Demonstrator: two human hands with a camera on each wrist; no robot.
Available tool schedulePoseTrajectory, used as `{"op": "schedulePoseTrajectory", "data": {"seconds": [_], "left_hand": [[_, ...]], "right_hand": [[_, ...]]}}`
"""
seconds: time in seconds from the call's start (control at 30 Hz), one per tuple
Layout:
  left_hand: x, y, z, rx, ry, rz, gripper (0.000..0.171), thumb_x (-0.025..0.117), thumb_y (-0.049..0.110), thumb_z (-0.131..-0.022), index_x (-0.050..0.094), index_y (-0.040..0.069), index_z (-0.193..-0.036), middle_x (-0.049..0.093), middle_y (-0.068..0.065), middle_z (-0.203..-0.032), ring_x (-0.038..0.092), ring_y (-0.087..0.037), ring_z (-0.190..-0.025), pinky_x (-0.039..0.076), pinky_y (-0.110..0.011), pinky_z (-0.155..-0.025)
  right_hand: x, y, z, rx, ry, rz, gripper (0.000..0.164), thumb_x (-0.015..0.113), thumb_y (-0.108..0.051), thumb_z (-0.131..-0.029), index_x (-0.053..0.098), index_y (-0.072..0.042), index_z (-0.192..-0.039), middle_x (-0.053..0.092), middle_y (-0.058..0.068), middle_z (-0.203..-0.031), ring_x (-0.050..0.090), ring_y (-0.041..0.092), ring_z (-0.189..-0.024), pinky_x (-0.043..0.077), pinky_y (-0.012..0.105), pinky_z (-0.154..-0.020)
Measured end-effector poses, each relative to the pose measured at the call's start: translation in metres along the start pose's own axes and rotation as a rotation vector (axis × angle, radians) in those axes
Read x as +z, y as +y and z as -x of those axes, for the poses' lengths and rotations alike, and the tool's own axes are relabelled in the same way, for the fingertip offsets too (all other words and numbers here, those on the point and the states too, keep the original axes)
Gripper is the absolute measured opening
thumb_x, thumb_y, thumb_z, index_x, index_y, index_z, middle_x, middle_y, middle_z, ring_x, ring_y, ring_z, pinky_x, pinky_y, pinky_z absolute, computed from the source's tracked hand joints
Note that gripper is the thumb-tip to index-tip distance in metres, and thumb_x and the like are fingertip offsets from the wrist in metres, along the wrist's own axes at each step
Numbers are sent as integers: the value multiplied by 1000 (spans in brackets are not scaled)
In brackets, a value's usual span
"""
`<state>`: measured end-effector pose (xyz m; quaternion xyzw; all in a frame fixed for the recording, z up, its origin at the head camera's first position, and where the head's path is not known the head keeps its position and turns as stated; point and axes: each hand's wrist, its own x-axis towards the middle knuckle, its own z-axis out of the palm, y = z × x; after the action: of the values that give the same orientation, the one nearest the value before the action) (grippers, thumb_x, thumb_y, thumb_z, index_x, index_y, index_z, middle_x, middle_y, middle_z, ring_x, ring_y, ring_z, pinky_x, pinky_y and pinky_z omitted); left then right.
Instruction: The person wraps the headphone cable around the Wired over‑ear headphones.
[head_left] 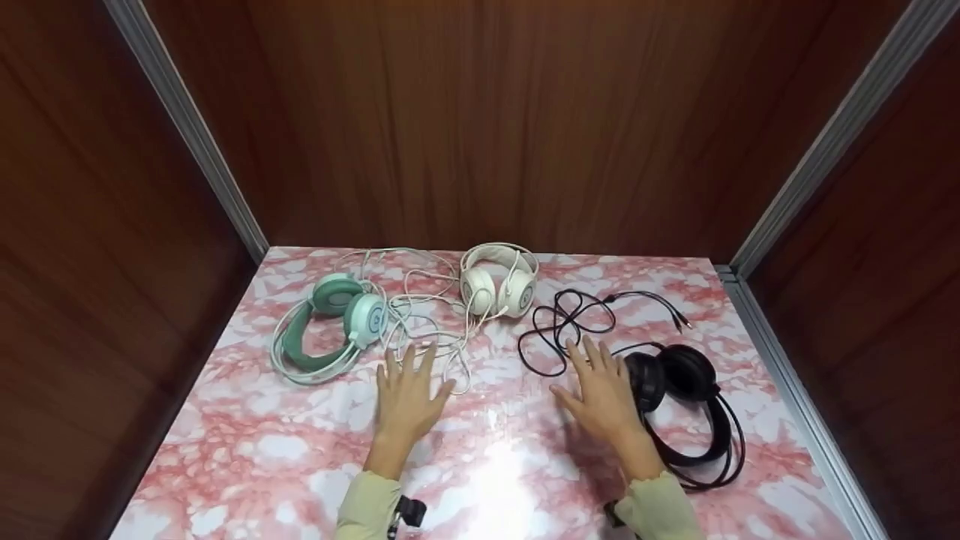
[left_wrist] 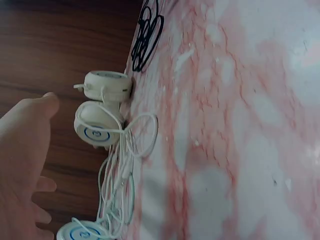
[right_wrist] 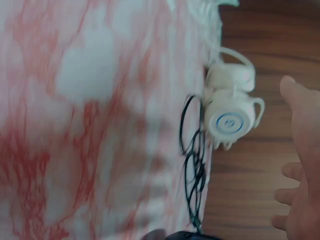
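Enclosure: wood-grain rear panel [head_left: 480,135], left panel [head_left: 97,247] and right panel [head_left: 870,285], with metal strips at the corners. Counter [head_left: 277,450]: red-and-white marbled top, bright glare near the front.

Contents, left to right. Green headset [head_left: 366,319], lying flat, headband toward the left front. White headset [head_left: 517,291], at the back near the rear panel. Pale cables [head_left: 442,337], tangled between these two; some run across the front of the white headset. Black cable [head_left: 610,298], looped right of the white headset, plug ends [head_left: 684,322] pointing right. Black headset [head_left: 686,373], at the right, headband toward the front, one ear cup partly behind the right hand.

Hands: both released, fingers extended and spread. Left hand [head_left: 407,401] is by the near edge of the pale cables; right hand [head_left: 606,397] is beside the black headset, contact impossible to tell. Light sleeves [head_left: 371,504].

By view: the left wrist view shows a blue ring [left_wrist: 96,133] on a white ear cup, greyish from the head. The right wrist view gives only a dark sliver of the black headset; the head view shows most of it.
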<state>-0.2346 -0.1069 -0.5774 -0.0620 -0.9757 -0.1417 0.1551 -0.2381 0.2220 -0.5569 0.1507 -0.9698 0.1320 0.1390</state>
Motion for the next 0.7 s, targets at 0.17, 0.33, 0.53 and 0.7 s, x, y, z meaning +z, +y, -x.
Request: {"op": "schedulePoseTrajectory", "data": {"seconds": [0.17,0.33,0.53,0.7], "left_hand": [[-6,-23,0,-15,189,112,48,58,36,-94,56,8,-133,57,-18,-124,46,-43,-120,42,-57,-92],[-20,-51,-11,0,460,146,26,67,14,-84,66,-1,-105,62,-19,-98,57,-42,-89,47,-53,-73],[-42,-86,-21,-161,570,117,17,67,8,-81,65,-4,-93,60,-21,-92,55,-45,-79,44,-55,-68],[-54,-112,-34,-379,487,101,28,62,15,-84,63,-6,-103,56,-24,-104,54,-48,-89,43,-59,-74]], "right_hand": [[-3,-18,5,-86,76,-84,72,68,-43,-88,42,-10,-146,42,20,-145,40,42,-129,29,60,-105],[0,-41,6,-218,184,-175,52,73,-29,-85,59,-7,-130,61,14,-123,59,33,-108,48,49,-90],[7,-64,9,-290,185,-228,38,73,-26,-85,66,-8,-118,67,8,-109,64,25,-97,53,41,-80],[13,-74,13,-332,135,-283,21,71,-22,-87,70,-10,-104,70,1,-95,66,17,-83,54,35,-70]]}}
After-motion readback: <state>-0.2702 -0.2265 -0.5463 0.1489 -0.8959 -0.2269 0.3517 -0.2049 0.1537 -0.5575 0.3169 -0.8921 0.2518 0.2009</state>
